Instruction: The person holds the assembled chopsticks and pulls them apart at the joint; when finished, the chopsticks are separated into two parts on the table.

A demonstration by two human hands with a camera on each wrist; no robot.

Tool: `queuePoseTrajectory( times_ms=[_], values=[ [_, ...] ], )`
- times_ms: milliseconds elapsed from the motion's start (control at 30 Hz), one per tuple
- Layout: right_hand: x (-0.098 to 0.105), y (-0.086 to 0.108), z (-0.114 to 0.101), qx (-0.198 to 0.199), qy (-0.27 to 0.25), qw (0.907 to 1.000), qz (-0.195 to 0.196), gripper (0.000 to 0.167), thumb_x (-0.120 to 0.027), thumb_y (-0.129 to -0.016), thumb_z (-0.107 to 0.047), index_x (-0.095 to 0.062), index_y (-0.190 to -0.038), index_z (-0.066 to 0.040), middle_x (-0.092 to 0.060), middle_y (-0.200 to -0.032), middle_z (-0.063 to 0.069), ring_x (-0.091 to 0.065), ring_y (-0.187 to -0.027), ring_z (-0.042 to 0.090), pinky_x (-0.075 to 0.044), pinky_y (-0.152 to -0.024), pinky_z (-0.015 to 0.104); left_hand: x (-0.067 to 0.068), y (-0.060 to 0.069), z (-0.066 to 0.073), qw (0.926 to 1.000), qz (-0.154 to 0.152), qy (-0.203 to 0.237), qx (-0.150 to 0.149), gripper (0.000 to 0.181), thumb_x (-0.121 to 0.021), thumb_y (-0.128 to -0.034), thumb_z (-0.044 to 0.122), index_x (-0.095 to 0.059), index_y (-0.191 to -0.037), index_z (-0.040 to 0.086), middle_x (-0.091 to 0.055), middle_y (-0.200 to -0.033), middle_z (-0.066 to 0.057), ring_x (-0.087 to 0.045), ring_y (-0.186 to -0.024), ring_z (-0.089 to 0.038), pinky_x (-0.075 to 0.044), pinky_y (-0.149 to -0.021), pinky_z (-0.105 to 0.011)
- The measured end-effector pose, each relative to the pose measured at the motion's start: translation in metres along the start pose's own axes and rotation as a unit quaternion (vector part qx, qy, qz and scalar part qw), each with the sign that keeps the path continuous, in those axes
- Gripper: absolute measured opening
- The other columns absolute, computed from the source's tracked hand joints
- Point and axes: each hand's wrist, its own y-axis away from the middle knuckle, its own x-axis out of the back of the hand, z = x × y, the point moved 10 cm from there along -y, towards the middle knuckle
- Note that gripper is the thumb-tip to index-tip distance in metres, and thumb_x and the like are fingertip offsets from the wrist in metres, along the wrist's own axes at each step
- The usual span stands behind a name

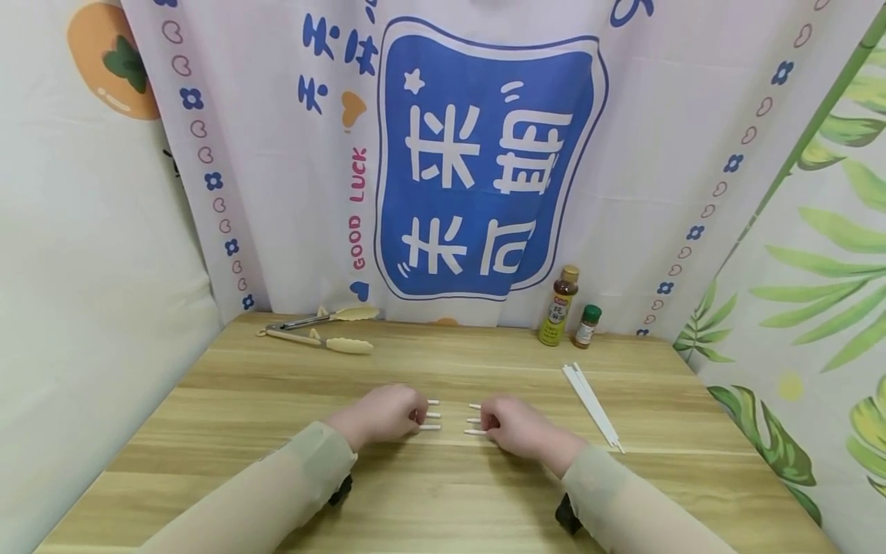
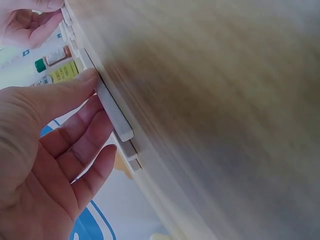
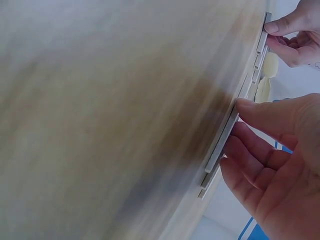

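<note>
Three short white sticks lie side by side on the wooden table under my left hand [image 1: 388, 415], their right ends showing past the fingers. In the left wrist view the thumb and curled fingers pinch the nearest left stick [image 2: 115, 110]. Facing it, my right hand [image 1: 519, 427] is over three similar sticks, whose left ends show in the head view. Its thumb and fingertips pinch the nearest right stick [image 3: 221, 142] in the right wrist view. A small gap of bare table separates the two sets. The hands partly cover the sticks.
Long thin white sticks [image 1: 591, 406] lie in a bundle to the right. Tongs [image 1: 318, 338] with cream-coloured heads rest at the back left. A sauce bottle [image 1: 554, 319] and a green-capped jar [image 1: 585, 329] stand at the back, before a printed curtain [image 1: 443, 308].
</note>
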Motion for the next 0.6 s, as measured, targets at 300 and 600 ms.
queuePoseTrajectory(
  times_ms=[300, 600],
  values=[
    [0.038, 0.010, 0.040, -0.066, -0.056, 0.9955, 0.038, 0.015, -0.064, -0.082, 0.006, -0.059, -0.079, -0.008, -0.051, -0.072, -0.002, -0.048, -0.066, 0.013, -0.042, -0.060, 0.032, 0.000, -0.001, 0.001, 1.0000, -0.003, -0.005, -0.003, 0.024, -0.075, -0.0827, 0.005, -0.061, -0.071, 0.020, -0.054, -0.071, 0.014, -0.051, -0.066, -0.007, -0.046, -0.064, -0.030],
    [0.088, 0.048, 0.126, -0.239, -0.009, 0.9688, 0.064, 0.008, -0.065, -0.084, 0.002, -0.060, -0.086, -0.004, -0.057, -0.079, 0.007, -0.052, -0.070, 0.023, -0.044, -0.061, 0.038, -0.002, -0.004, 0.004, 0.9999, -0.013, -0.009, -0.003, 0.025, -0.074, -0.0857, 0.006, -0.060, -0.070, 0.019, -0.054, -0.072, 0.014, -0.050, -0.067, -0.009, -0.045, -0.066, -0.030]
  ],
)
